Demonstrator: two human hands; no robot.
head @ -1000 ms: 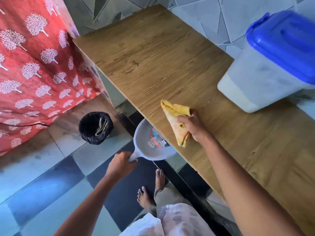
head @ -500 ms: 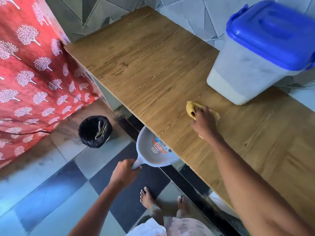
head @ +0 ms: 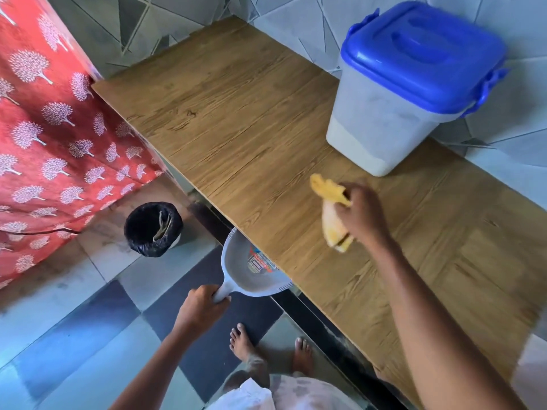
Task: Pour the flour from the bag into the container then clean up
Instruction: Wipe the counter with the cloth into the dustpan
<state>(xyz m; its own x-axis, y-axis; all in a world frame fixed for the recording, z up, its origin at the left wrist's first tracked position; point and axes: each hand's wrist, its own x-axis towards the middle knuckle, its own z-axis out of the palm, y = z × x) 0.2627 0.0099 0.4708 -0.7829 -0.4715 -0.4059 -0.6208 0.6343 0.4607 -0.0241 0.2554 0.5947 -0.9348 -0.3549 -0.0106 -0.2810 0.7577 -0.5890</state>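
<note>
A translucent container [head: 376,134] with a shut blue lid [head: 423,51] stands at the back right of the wooden counter [head: 231,119], white flour filling its bottom. My right hand [head: 359,214] grips a yellow cloth [head: 333,214] on the counter, in front of the container; the cloth is blurred by motion. My left hand [head: 201,309] holds the handle of a grey dustpan [head: 251,273], whose lip sits just under the counter's front edge. No flour bag shows on the counter.
A small bin lined with a black bag [head: 152,229] stands on the tiled floor, left of the dustpan. A red patterned curtain [head: 44,128] hangs at the left. My bare feet [head: 242,344] stand on the checkered floor below the counter.
My right hand carried the cloth from the counter's front edge back toward the container, then started drawing it forward. The dustpan stayed under the edge in my left hand.
</note>
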